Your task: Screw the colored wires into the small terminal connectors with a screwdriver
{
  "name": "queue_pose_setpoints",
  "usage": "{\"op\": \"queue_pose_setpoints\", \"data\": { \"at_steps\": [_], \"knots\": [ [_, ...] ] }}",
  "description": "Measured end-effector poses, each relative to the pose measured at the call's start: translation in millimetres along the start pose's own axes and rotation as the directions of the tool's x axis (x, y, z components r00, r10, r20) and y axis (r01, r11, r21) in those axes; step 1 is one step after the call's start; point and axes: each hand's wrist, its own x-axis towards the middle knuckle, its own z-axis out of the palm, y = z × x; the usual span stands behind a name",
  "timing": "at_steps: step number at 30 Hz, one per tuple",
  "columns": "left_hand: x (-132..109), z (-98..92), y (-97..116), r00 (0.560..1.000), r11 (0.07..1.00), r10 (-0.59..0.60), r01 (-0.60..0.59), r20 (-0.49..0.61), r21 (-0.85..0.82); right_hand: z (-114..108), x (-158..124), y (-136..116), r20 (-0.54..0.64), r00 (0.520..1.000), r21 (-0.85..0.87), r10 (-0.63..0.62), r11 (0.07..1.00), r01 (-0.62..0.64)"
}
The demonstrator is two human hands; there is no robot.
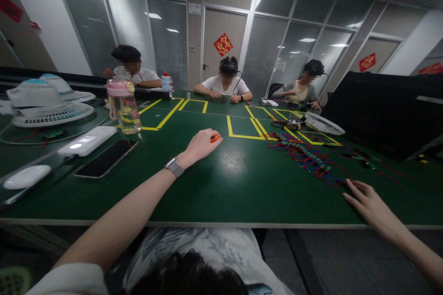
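My left hand [200, 145] reaches out over the green table [221, 184], fingers curled round a small orange-handled tool [215, 138]; a watch sits on that wrist. Near the front right edge my right hand [367, 203] lies flat with its fingers spread. Its fingertips touch the end of a tangle of red and blue wires with small green circuit boards [304, 154] that stretches toward the middle right.
A black phone [106, 158], white power bank [86, 141], white puck [26, 176], pink-lidded bottle [122, 106] and white fans [48, 101] fill the left. Three people sit at the far side. Another fan [323, 123] and a black panel [380, 106] stand right.
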Motion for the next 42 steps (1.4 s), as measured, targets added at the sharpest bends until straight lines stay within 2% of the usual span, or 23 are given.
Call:
{"op": "queue_pose_setpoints", "data": {
  "at_steps": [20,24,34,42],
  "knots": [
    [-2,-2.3,3,0.999,1.000,-0.017,0.018,0.038,-0.008,2,27,-21,0.093,0.994,-0.084,0.051,0.996,-0.043],
    [-2,-2.8,3,0.999,1.000,-0.010,0.010,0.037,-0.006,-1,28,-26,0.069,0.997,-0.041,0.038,0.999,-0.035],
    [0,0.1,1,1.000,1.000,-0.008,0.007,0.029,0.023,-1,28,-27,0.098,0.994,0.084,0.048,0.995,-0.057],
    [-1,-2.1,4,0.999,1.000,-0.020,0.020,0.037,0.016,3,27,-25,0.076,0.997,0.067,-0.019,0.998,0.014]
  ]
}}
